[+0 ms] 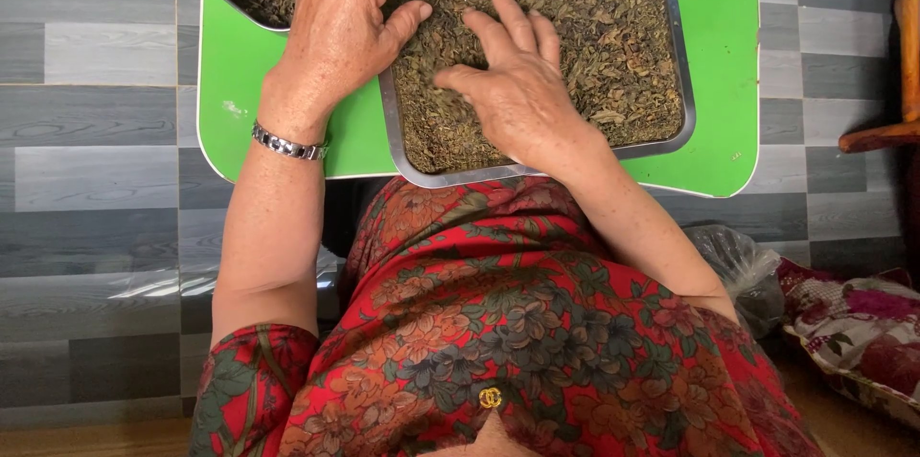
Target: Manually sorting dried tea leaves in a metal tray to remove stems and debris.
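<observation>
Both hands in tray (pixel 682 83) | left hand (pixel 340 31) grip pinching dried leaves (pixel 613 45) | right hand (pixel 517 83) flat, fingertips half-buried

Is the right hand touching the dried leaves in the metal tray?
Touching. The head view shows the right hand lying palm-down on the dried leaves in the metal tray, its fingers spread flat on them, with no gap.

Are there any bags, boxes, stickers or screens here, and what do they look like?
Clear plastic bag: crumpled on the floor at the person's right, see-through and greyish.
No boxes, labels, signs or screens show.
Not packages, only open containers: a shiny metal tray of dried leaves on the green table, under the left hand and right hand.
</observation>
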